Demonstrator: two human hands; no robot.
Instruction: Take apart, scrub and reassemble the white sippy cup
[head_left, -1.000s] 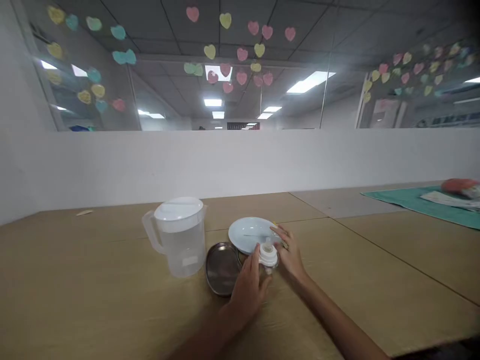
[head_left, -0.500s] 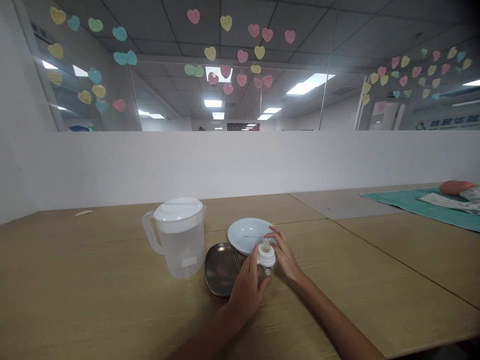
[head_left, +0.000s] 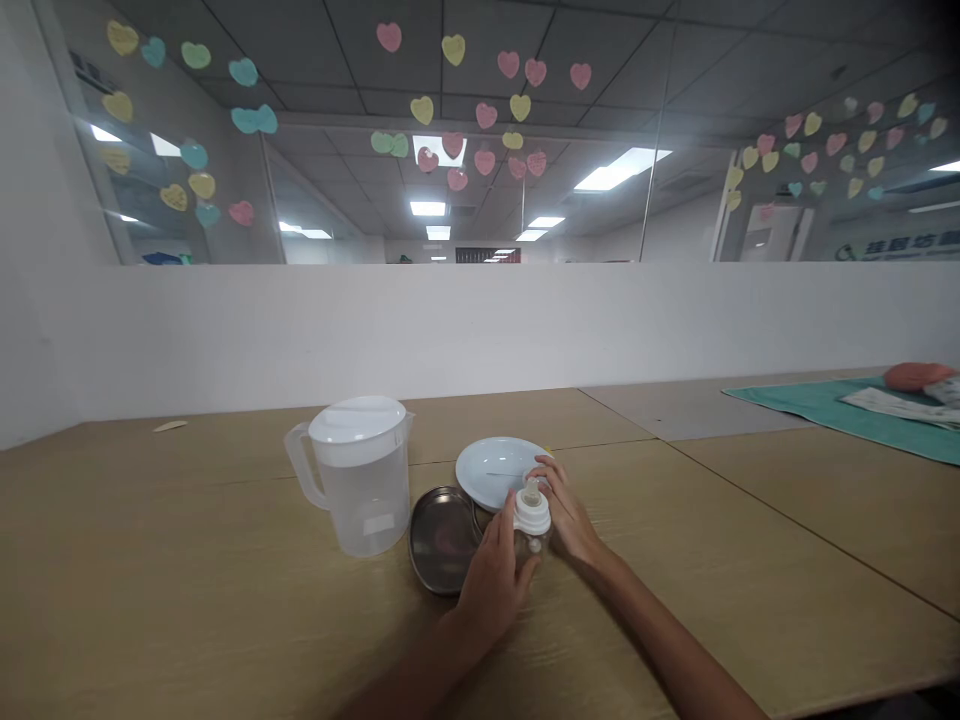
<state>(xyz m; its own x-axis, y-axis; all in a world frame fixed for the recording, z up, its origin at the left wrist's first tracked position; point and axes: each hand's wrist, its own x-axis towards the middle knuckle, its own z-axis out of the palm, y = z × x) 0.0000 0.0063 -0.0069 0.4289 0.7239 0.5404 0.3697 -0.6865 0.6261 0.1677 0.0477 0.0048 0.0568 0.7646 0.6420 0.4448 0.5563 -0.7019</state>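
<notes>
Steadying the baby bottle upright near the plate and metal tray, with left hand clasped round its side, likely against tipping; curling right hand beside the teat, perhaps for finer control, grip there unclear.

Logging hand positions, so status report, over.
Left hand on the bottle; right hand at its top. Metal tray close by on the left, white plate just behind.
</notes>
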